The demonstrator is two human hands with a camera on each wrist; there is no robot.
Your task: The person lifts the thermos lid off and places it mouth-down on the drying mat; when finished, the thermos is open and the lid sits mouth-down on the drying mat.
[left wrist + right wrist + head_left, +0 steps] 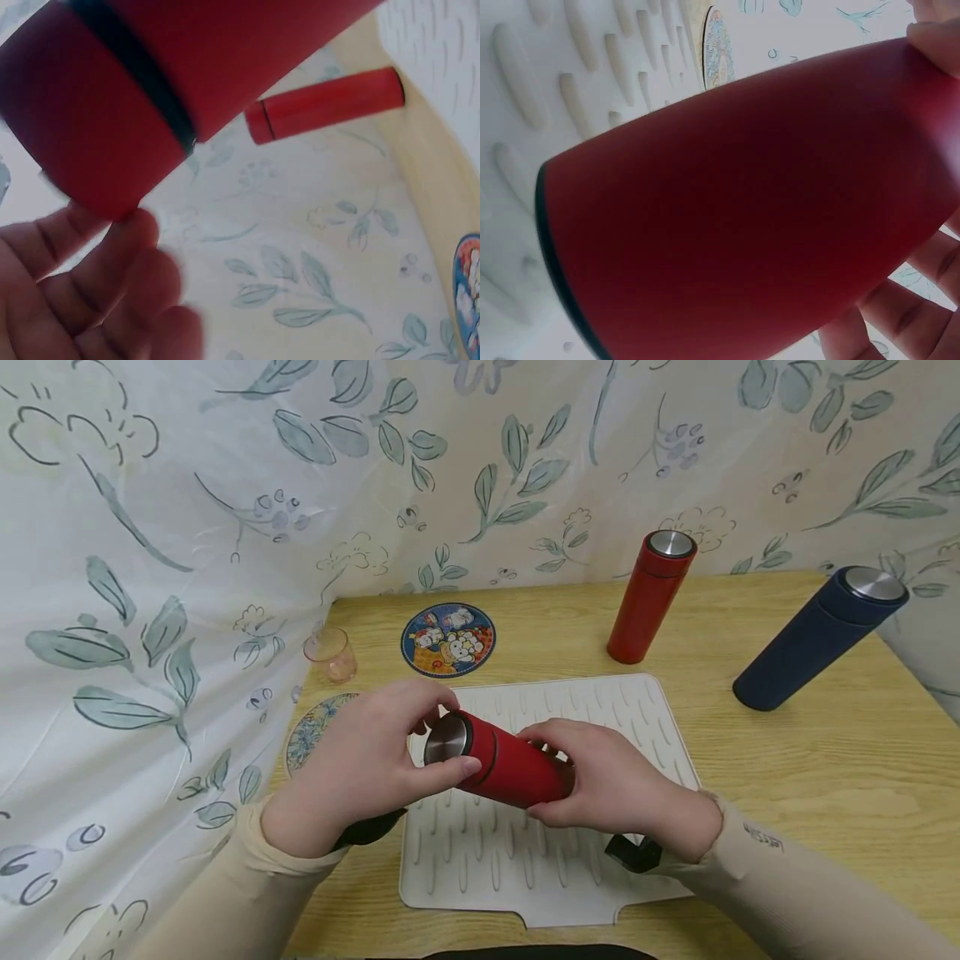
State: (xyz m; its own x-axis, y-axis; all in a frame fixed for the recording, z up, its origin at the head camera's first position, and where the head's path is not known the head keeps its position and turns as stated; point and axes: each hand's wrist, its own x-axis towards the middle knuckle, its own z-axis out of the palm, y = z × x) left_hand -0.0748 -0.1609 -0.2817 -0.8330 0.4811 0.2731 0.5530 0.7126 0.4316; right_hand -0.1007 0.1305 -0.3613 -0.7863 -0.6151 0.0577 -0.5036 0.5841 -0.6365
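Behind the grip I see beige sleeves [810, 885], dark print [762, 837] on the right one, and black wrist pieces [635, 853].

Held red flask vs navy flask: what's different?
Colour: the held red flask has a red body; the navy flask is dark blue.
Pose: the red one is tipped well over, above the white mat; the navy one stands on its base on the wooden table.
Contact: left hand and right hand grip the red; neither touches the navy.
Shared: cylindrical bodies, silvery lid tops.

Three flasks [517, 768] [651, 602] [813, 639], two coasters [448, 640] [309, 735], one cup [341, 662], one mat [510, 877].
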